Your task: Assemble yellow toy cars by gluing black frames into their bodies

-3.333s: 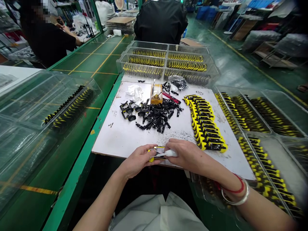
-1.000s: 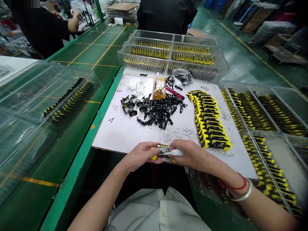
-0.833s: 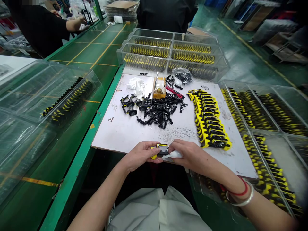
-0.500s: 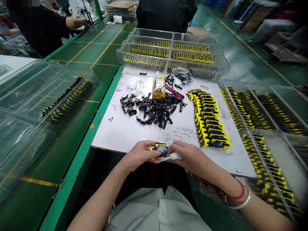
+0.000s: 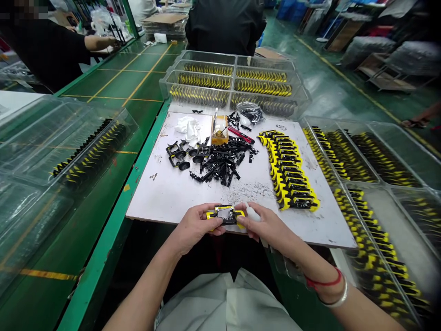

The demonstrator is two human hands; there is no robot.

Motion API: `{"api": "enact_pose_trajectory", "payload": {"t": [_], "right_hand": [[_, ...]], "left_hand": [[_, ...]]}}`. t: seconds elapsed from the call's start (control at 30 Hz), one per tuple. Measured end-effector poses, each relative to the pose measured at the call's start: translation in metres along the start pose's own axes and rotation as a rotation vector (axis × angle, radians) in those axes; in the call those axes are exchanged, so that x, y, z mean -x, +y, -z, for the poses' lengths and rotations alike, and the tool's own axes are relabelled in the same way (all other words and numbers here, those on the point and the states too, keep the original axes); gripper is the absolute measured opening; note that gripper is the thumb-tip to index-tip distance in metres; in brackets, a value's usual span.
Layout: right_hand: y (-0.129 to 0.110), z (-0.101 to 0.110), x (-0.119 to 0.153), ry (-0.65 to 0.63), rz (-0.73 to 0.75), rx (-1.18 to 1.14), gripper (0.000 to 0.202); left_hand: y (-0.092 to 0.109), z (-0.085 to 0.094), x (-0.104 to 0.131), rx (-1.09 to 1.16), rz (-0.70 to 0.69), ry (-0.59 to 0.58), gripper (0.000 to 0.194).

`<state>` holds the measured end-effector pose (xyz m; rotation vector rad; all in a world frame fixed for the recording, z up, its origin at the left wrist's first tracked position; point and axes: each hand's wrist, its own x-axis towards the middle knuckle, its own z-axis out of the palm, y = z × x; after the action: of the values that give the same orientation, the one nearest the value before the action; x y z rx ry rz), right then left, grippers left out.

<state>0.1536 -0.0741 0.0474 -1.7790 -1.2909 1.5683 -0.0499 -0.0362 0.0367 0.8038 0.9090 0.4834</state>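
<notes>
Near the front edge of the white board (image 5: 165,193), a yellow and black plastic part (image 5: 225,215) is held between both hands. My left hand (image 5: 196,225) is closed on its left end, thumb on the near side. My right hand (image 5: 267,225) pinches the right end between thumb and fingers. Tucked in that same hand is a small white bottle (image 5: 253,213) with a thin tip, which points up and to the left. Beyond the hands lies a heap of loose black plastic pieces (image 5: 223,161). A row of similar yellow and black parts (image 5: 289,170) stands to the right.
Clear plastic trays with such parts stand at the left (image 5: 127,122), back (image 5: 165,85) and right (image 5: 365,184). An amber block (image 5: 219,136), a red tool (image 5: 241,134) and crumpled white tissue (image 5: 188,128) lie behind the heap. Two other people sit farther off.
The part now lies across both hands, its right yellow end showing in my right fingers. The white bottle has swung from low beside the part to above it, tip upward. The view has shifted slightly.
</notes>
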Motion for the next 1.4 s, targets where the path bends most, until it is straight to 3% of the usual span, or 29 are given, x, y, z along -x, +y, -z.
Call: {"api": "enact_pose_trajectory", "payload": {"t": [0.4, 0.67, 0.9, 1.17, 1.3, 1.4], "right_hand": [[-0.006, -0.006, 0.003, -0.030, -0.054, -0.063, 0.025], [0.002, -0.003, 0.003, -0.110, -0.047, -0.163, 0.035], [0.005, -0.006, -0.004, -0.047, -0.049, -0.217, 0.034], [0.000, -0.004, -0.005, -0.004, -0.043, -0.153, 0.025], [-0.003, -0.003, -0.005, 0.039, -0.011, -0.039, 0.024], [-0.004, -0.001, -0.004, -0.010, 0.006, -0.075, 0.027]], "left_hand": [[-0.001, 0.000, 0.002, 0.007, -0.006, -0.059, 0.053], [-0.005, 0.001, 0.000, -0.095, -0.034, -0.020, 0.050], [-0.002, -0.005, 0.001, -0.139, -0.049, 0.035, 0.050], [-0.004, 0.003, 0.001, 0.055, -0.022, -0.074, 0.044], [-0.004, 0.000, 0.000, -0.008, -0.042, -0.046, 0.053], [-0.002, -0.003, 0.000, -0.048, -0.074, 0.015, 0.061]]}}
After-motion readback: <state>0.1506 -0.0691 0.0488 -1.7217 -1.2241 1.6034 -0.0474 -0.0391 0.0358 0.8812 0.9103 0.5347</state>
